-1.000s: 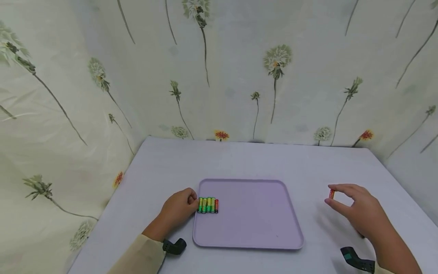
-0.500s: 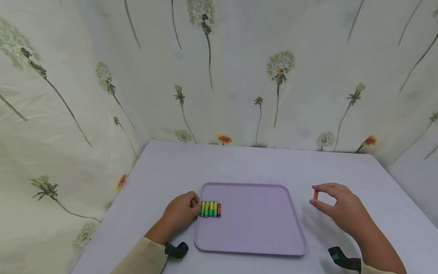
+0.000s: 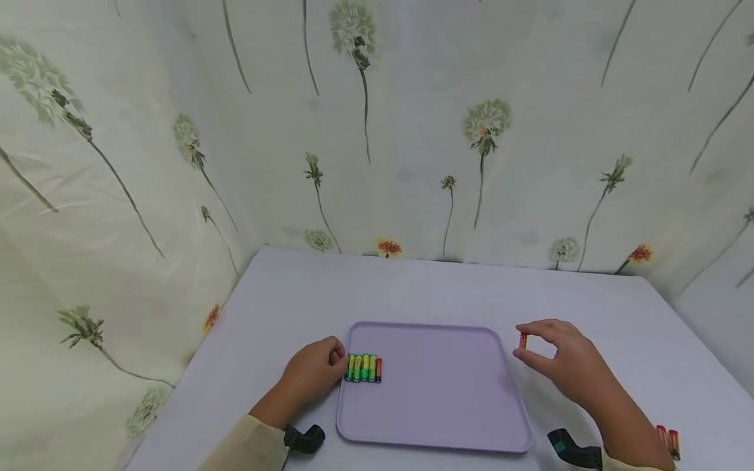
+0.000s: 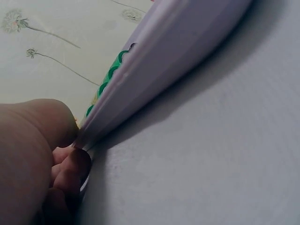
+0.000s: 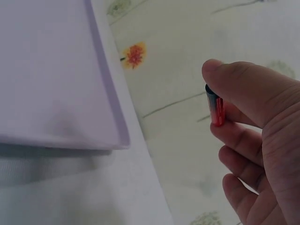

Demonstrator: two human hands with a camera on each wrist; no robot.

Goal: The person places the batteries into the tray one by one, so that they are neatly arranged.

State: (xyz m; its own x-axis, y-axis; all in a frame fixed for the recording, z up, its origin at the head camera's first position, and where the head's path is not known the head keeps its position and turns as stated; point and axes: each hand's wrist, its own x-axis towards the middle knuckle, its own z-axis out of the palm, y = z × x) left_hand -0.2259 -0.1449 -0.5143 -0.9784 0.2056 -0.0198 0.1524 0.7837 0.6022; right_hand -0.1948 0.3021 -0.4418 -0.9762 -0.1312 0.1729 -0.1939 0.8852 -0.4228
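A lilac tray point(image 3: 436, 392) lies on the table. At its left side, several yellow-green batteries point(image 3: 361, 367) stand in a row, with one red battery point(image 3: 379, 370) at the row's right end. My left hand point(image 3: 315, 373) pinches the tray's left rim beside that row; in the left wrist view the thumb lies on top and the curled fingers are below. Just off the tray's right edge, my right hand point(image 3: 565, 360) holds another red battery point(image 5: 216, 108) between thumb and index finger, raised above the table. The other right fingers are loosely bent.
Two more red batteries point(image 3: 674, 445) lie on the white table point(image 3: 442, 288) at the lower right, partly behind the right forearm. A cloth backdrop with flowers point(image 3: 412, 131) rises behind and left of the table.
My right hand has moved left toward the tray with the red battery, bringing two batteries behind it into view. The left hand stays at the rim. The head view has tilted up slightly.
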